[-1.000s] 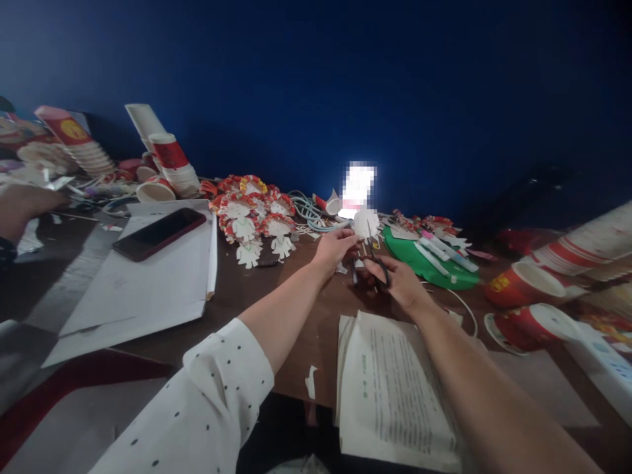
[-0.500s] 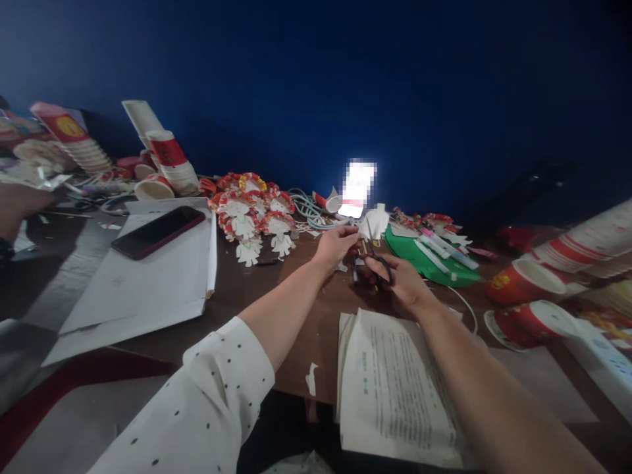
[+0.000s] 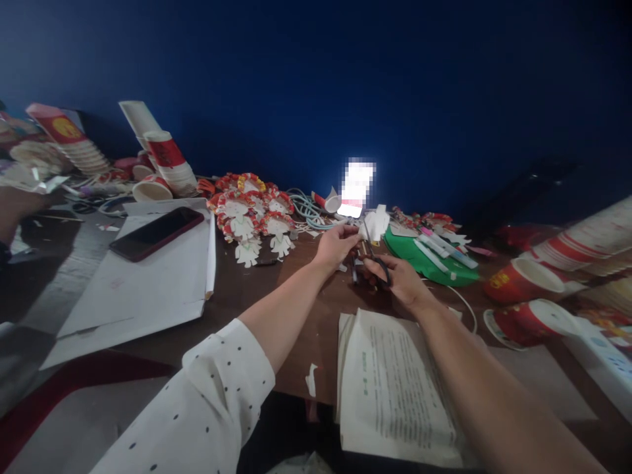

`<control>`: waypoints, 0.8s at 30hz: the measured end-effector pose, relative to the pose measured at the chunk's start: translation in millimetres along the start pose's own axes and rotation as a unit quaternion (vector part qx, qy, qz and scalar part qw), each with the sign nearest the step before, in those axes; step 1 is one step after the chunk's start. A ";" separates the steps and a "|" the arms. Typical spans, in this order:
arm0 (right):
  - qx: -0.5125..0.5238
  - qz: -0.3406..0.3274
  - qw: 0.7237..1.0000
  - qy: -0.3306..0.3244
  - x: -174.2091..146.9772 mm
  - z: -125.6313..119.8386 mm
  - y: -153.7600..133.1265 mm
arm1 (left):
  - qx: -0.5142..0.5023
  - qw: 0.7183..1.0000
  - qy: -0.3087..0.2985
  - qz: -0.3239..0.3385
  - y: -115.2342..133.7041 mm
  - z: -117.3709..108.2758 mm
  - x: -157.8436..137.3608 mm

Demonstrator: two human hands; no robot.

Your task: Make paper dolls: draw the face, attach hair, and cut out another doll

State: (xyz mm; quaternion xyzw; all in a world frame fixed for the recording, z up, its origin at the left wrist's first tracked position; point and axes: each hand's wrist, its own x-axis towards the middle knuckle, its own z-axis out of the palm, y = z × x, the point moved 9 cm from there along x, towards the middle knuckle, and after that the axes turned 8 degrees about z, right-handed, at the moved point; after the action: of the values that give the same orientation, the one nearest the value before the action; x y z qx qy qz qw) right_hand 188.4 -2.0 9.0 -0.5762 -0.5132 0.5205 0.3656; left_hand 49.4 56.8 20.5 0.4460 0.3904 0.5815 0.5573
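Black-handled scissors [image 3: 383, 268] are gripped in my right hand [image 3: 405, 284], their blades pointing away from me against a piece of white paper [image 3: 377, 224]. Close by on the left, my left hand [image 3: 334, 247] is closed in a pinch at the paper's near left side. Its fingertips are partly hidden, but the paper appears to be between them. Under the hands a dark pen-like stick [image 3: 354, 271] shows, partly covered. Just beyond stands a lit phone [image 3: 356, 191], its screen blurred out.
Paper dolls with red frilled rims [image 3: 251, 214] are heaped to the left, near a dark phone [image 3: 157, 234] on white sheets. Markers lie on a green sheet [image 3: 419, 258]. An open book [image 3: 395, 388] is in front. Stacked paper cups [image 3: 170, 161] flank both sides. Another person's hand [image 3: 17, 207] is far left.
The scissors and my right hand have shifted very slightly left, toward my left hand. My left hand stays nearly in place. At far left, the other person's hand has moved a little.
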 end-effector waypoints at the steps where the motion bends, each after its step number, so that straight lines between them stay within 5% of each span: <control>1: -0.002 -0.003 1.000 -0.003 0.2 0.1 -0.2 | 0.003 1.000 -0.001 -0.001 0.3 0.2 -0.3; 24: -0.031 -0.025 0.999 0.024 -7.9 -0.8 -17.2 | -0.047 0.999 -0.002 -0.015 -3.2 2.1 -1.5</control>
State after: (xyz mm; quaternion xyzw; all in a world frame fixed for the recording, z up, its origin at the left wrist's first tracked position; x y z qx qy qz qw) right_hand 186.1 -6.1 27.3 -0.5866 -0.5344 0.4809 0.3729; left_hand 52.4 55.5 18.0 0.4148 0.3682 0.5899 0.5869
